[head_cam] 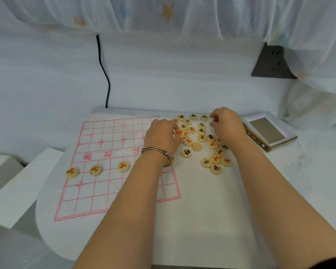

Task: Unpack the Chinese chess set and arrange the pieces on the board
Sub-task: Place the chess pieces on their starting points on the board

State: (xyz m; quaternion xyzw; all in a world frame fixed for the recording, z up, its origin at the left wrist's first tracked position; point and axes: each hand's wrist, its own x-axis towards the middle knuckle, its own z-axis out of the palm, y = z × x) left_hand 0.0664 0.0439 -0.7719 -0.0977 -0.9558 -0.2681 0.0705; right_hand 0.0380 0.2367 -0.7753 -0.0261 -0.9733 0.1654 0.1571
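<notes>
On the white bench (pixel 202 220) the paper board (pixel 105 195) lies at the left, three red-marked pieces (pixel 95 170) in a row across its near half. Farther back, the left hand (pixel 161 136), a bracelet (pixel 155 151) on its wrist, curls fingers (pixel 171 126) and thumb round a red piece (pixel 178 133) at the left edge of the loose pile (pixel 202 138) just beside the board. The right hand (pixel 228 126) rests at the pile's far right side, fingers (pixel 213 121) curled narrow just beside a black-marked piece (pixel 203 117); whether they hold one I cannot tell. The open box (pixel 268 133) lies beyond, to the right.
</notes>
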